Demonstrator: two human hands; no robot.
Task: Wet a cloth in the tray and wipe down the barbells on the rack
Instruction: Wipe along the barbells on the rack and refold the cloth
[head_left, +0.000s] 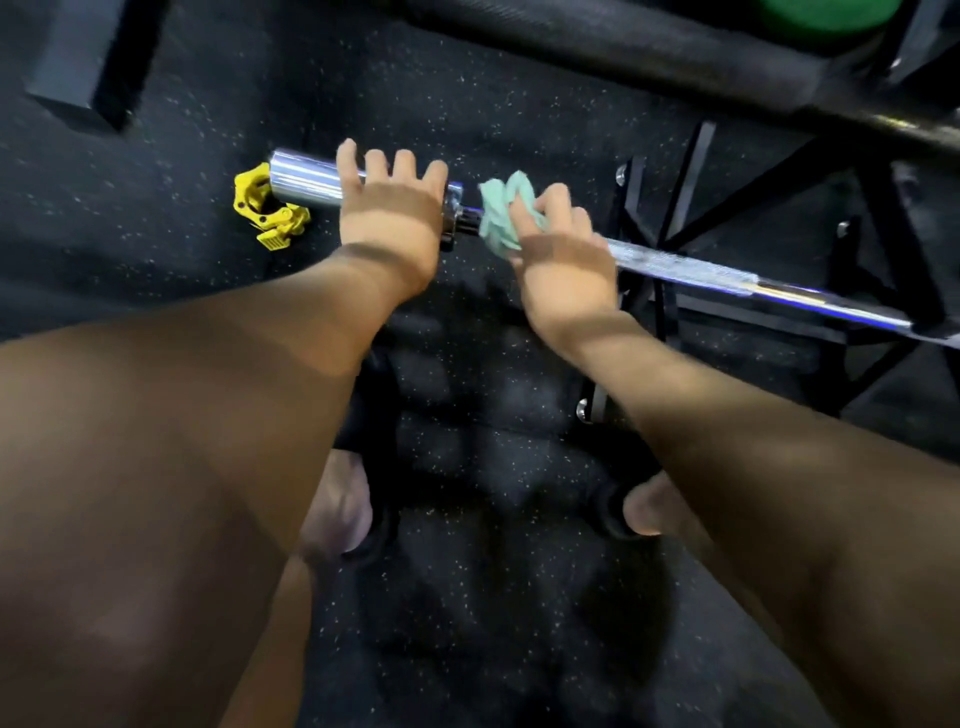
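Note:
A chrome barbell (691, 270) runs from centre left down to the right edge, resting on a black rack (883, 244). My left hand (395, 208) grips the thick chrome sleeve (301, 179) near its collar, fingers curled over the top. My right hand (561, 249) holds a crumpled light green cloth (501, 215) against the thin shaft just right of the collar. The tray is out of view.
A yellow barbell clamp (265, 210) lies on the speckled black rubber floor (467, 597) beside the sleeve's end. A dark padded bar (649, 47) crosses the top. A green weight plate (826, 13) shows at the top right. My feet stand below the bar.

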